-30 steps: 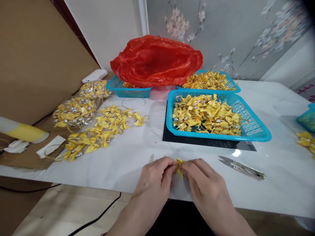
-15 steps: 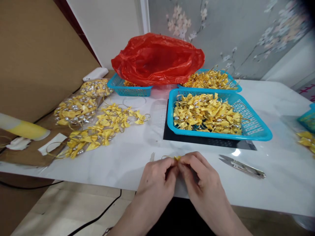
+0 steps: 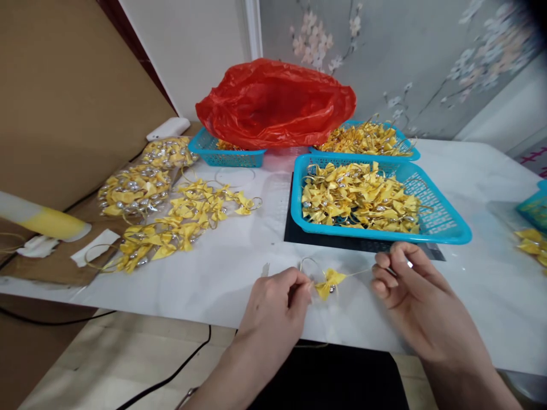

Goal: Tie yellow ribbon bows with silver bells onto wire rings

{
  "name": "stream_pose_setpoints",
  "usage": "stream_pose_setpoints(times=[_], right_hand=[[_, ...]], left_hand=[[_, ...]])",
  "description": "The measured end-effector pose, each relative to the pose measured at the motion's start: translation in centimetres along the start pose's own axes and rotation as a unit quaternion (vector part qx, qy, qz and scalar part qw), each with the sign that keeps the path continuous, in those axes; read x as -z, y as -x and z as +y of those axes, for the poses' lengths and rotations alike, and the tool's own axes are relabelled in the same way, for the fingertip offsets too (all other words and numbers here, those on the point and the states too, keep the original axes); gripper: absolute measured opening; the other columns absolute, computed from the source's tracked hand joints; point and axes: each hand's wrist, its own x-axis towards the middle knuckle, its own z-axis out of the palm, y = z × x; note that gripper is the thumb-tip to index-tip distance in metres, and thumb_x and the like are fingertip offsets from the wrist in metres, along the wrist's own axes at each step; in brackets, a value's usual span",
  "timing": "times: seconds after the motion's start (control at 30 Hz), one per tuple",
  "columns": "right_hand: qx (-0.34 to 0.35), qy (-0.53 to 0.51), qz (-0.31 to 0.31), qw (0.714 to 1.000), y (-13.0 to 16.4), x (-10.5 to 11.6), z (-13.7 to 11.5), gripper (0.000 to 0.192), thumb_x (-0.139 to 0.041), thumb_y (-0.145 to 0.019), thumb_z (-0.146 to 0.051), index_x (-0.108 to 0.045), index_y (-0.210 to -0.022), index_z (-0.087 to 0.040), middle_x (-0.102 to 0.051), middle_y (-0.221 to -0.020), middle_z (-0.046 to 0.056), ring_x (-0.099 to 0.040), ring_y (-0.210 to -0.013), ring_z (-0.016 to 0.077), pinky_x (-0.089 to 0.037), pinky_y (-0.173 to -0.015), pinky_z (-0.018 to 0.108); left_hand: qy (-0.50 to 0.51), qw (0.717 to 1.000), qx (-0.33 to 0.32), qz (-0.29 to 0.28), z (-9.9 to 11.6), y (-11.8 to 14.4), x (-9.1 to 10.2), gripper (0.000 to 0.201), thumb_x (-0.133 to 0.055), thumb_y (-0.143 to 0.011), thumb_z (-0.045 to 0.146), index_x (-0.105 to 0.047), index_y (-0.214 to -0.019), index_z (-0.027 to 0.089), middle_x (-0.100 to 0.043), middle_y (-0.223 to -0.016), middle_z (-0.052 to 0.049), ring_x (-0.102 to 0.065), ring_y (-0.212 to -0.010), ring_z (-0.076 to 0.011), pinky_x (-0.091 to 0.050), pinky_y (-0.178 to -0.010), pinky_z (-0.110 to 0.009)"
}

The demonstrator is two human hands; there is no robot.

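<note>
A small yellow ribbon bow (image 3: 328, 283) with a silver bead and a thin loop of cord hangs between my two hands, just above the white table. My left hand (image 3: 277, 302) is closed in a pinch at the bow's left side; the exact bit in its fingertips is too small to make out. Out to the right, my right hand (image 3: 421, 302) pinches the end of a thin thread (image 3: 359, 273), which runs taut from the bow. The place where the thread snips lay is covered by my right hand, so the snips are hidden.
A blue basket (image 3: 444, 236) full of yellow bows stands ahead, with another basket (image 3: 404, 139) behind it. A red plastic bag (image 3: 273, 102) gapes at the back. Loose bows (image 3: 196, 205) and bagged bows (image 3: 134, 191) lie left. The table's front edge is close.
My right hand has moved away to the right, drawing out the thread. The bow now shows between the hands. My left hand has stayed nearly in place. The snips have become hidden.
</note>
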Motion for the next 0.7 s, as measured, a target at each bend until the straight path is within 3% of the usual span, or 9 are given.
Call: stream_pose_setpoints(times=[0.13,0.2,0.27,0.33,0.4,0.5,0.57,0.63,0.7], right_hand=[[0.001,0.001,-0.002,1.000,-0.4,0.6,0.5,0.036,-0.087,-0.071,-0.037,-0.056,-0.079,-0.022,-0.053,-0.070,-0.007,-0.049,-0.055,0.0043,-0.060,-0.066,0.021],[0.005,0.002,-0.008,1.000,-0.4,0.5,0.7,0.034,-0.085,-0.073,-0.038,-0.056,-0.079,-0.022,-0.051,-0.068,-0.007,-0.050,-0.056,0.0047,-0.061,-0.068,0.022],[0.010,0.003,-0.011,1.000,-0.4,0.5,0.8,0.033,-0.085,-0.073,-0.038,-0.057,-0.079,-0.022,-0.051,-0.069,-0.007,-0.051,-0.058,0.0053,-0.061,-0.069,0.023],[0.014,0.004,-0.012,1.000,-0.5,0.5,0.7,0.034,-0.086,-0.072,-0.039,-0.057,-0.079,-0.022,-0.051,-0.070,-0.007,-0.052,-0.059,0.0056,-0.062,-0.071,0.024],[0.019,0.003,-0.009,1.000,-0.7,0.7,0.5,0.035,-0.087,-0.071,-0.039,-0.058,-0.079,-0.022,-0.050,-0.071,-0.007,-0.052,-0.059,0.0054,-0.062,-0.072,0.025],[0.021,0.005,-0.006,1.000,-1.0,0.9,0.2,0.036,-0.087,-0.070,-0.040,-0.057,-0.078,-0.021,-0.049,-0.070,-0.007,-0.051,-0.059,0.0051,-0.062,-0.072,0.024],[0.020,0.010,-0.007,1.000,-1.1,0.9,0.1,0.037,-0.086,-0.070,-0.040,-0.055,-0.077,-0.021,-0.048,-0.069,-0.007,-0.050,-0.058,0.0053,-0.061,-0.071,0.024],[0.022,0.016,-0.010,1.000,-1.0,0.9,0.1,0.037,-0.086,-0.071,-0.041,-0.055,-0.077,-0.021,-0.048,-0.067,-0.007,-0.049,-0.057,0.0051,-0.061,-0.070,0.024],[0.028,0.024,-0.012,0.999,-0.8,1.1,0.2,0.036,-0.084,-0.074,-0.042,-0.055,-0.078,-0.021,-0.047,-0.065,-0.008,-0.047,-0.054,0.0046,-0.061,-0.070,0.025]], left_hand=[[0.044,0.998,0.026,-0.032,0.5,-0.1,0.5,0.021,-0.050,-0.090,0.025,-0.060,-0.072,0.019,-0.061,-0.065,0.002,-0.052,-0.052,-0.0114,-0.040,-0.051,-0.024],[0.123,0.990,0.050,-0.054,0.9,0.0,0.8,0.020,-0.053,-0.091,0.027,-0.060,-0.074,0.018,-0.061,-0.066,0.003,-0.050,-0.050,-0.0085,-0.040,-0.049,-0.021],[0.251,0.962,0.077,-0.077,1.2,0.4,1.1,0.016,-0.060,-0.091,0.029,-0.063,-0.080,0.017,-0.060,-0.063,0.005,-0.048,-0.051,-0.0061,-0.042,-0.051,-0.017],[0.404,0.903,0.114,-0.090,1.1,1.3,1.5,0.013,-0.067,-0.088,0.030,-0.068,-0.088,0.017,-0.057,-0.056,0.007,-0.047,-0.051,-0.0041,-0.051,-0.065,-0.017],[0.556,0.810,0.174,-0.069,0.5,2.3,2.0,0.014,-0.072,-0.085,0.027,-0.070,-0.095,0.017,-0.055,-0.055,0.008,-0.045,-0.046,-0.0012,-0.057,-0.073,-0.021],[0.698,0.655,0.289,0.033,-0.6,3.9,3.0,0.021,-0.068,-0.081,0.009,-0.071,-0.101,0.016,-0.059,-0.066,0.005,-0.043,-0.039,0.0019,-0.051,-0.046,-0.008],[0.733,0.576,0.345,0.106,-1.0,4.4,3.7,0.027,-0.057,-0.084,0.004,-0.070,-0.104,0.017,-0.061,-0.073,0.002,-0.046,-0.038,0.0015,-0.048,-0.038,-0.005],[0.739,0.552,0.357,0.148,-0.9,4.5,4.2,0.032,-0.050,-0.086,0.003,-0.069,-0.107,0.019,-0.063,-0.081,-0.002,-0.054,-0.043,-0.0015,-0.056,-0.043,-0.010],[0.736,0.560,0.340,0.172,-0.4,4.3,4.5,0.032,-0.045,-0.088,0.005,-0.068,-0.107,0.018,-0.064,-0.086,-0.005,-0.060,-0.049,-0.0045,-0.062,-0.050,-0.015]])
